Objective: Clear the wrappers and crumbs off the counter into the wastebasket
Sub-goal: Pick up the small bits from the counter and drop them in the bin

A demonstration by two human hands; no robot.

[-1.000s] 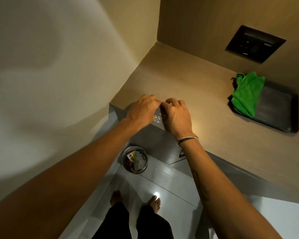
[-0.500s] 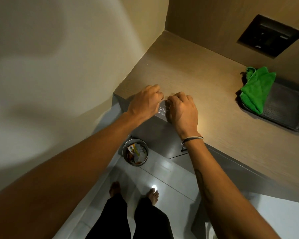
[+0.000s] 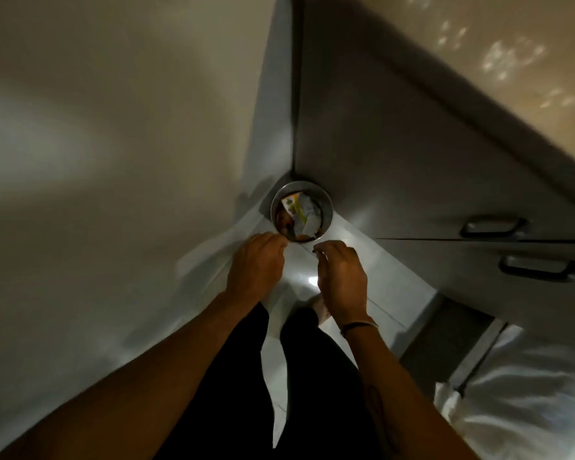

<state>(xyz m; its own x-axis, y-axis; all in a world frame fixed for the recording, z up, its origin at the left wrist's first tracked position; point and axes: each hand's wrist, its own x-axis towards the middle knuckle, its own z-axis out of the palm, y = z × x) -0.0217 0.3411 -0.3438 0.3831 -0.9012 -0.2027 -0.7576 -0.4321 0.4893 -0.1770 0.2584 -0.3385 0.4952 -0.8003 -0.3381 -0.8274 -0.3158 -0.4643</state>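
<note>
The round metal wastebasket (image 3: 327,202) stands on the floor in the corner between wall and cabinet, with several wrappers (image 3: 299,212) inside it. Both hands hang just in front of its near rim. My left hand (image 3: 256,263) has its fingers pinched together, and I see nothing in them. My right hand (image 3: 341,277) is loosely curled with thumb and fingers apart; a small dark speck shows at its fingertip, and blur hides what it is. The wooden counter (image 3: 478,44) fills the top right corner, carrying only specks of reflected light.
Grey cabinet doors with two dark handles (image 3: 492,227) (image 3: 538,267) run along the right. A pale wall closes the left side. My legs in black trousers (image 3: 279,376) stand on the glossy floor. White fabric (image 3: 528,393) lies at the bottom right.
Both hands left the counter edge and dropped down to the wastebasket. The view tipped down, so the green cloth and dark tray are out of sight. The shiny wrapper between the hands no longer shows.
</note>
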